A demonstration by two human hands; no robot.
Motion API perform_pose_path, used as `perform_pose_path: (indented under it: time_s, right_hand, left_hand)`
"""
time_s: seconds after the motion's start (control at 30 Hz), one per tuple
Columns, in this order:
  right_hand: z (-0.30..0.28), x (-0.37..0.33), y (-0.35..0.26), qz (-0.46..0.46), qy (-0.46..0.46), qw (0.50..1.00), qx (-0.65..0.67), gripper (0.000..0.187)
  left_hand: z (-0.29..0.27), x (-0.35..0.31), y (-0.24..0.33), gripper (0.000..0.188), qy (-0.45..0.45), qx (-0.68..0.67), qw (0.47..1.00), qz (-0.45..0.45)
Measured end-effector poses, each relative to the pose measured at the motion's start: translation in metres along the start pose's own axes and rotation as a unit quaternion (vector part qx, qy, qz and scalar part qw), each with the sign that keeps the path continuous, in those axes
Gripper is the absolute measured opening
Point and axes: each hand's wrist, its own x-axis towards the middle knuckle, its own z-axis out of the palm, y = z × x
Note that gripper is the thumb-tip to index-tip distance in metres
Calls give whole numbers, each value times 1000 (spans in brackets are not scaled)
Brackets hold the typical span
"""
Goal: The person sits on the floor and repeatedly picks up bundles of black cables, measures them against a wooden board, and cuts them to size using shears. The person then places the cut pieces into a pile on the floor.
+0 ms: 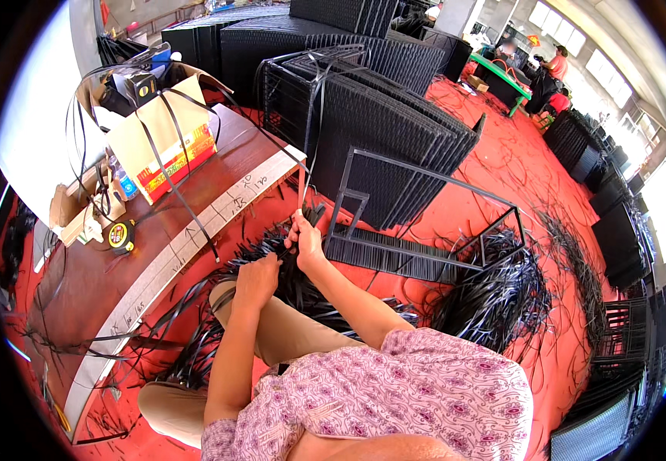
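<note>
A red floor spreads across a workshop, carrying a large stack of black woven panels. Left of the stack is a brown table; on the right, an open black metal frame stands beside a heap of loose black strips. In the middle, the person's right hand has its fingers curled around the lower end of a narrow strip that rises in front of the stack. The left hand, lower, is clenched; what it grasps cannot be told. Good handling here probably means steady tension, the strip flat and untwisted, and its neighbours kept from snagging.
</note>
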Motion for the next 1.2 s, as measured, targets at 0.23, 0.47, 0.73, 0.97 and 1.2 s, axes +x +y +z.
perform_pose_path:
  time_s: [0.23, 0.47, 0.73, 0.97, 1.2]
  right_hand:
    - [0, 5, 5, -25, 16, 999, -19, 41]
    - [3, 6, 8, -61, 21, 998, -3, 41]
    - [6, 12, 10, -51, -14, 998, 41, 41]
    - [5, 21, 14, -38, -46, 995, 79, 41]
    - [7, 18, 12, 15, -44, 990, 135, 40]
  left_hand:
    - [7, -1, -4, 22, 11, -5, 1000, 6]
    - [6, -1, -4, 21, 9, 3, 1000, -2]
    - [1, 0, -2, 22, 5, -15, 1000, -13]
    - [-2, 0, 0, 22, 16, -18, 1000, -11]
    - [-1, 0, 0, 22, 24, -24, 999, -10]
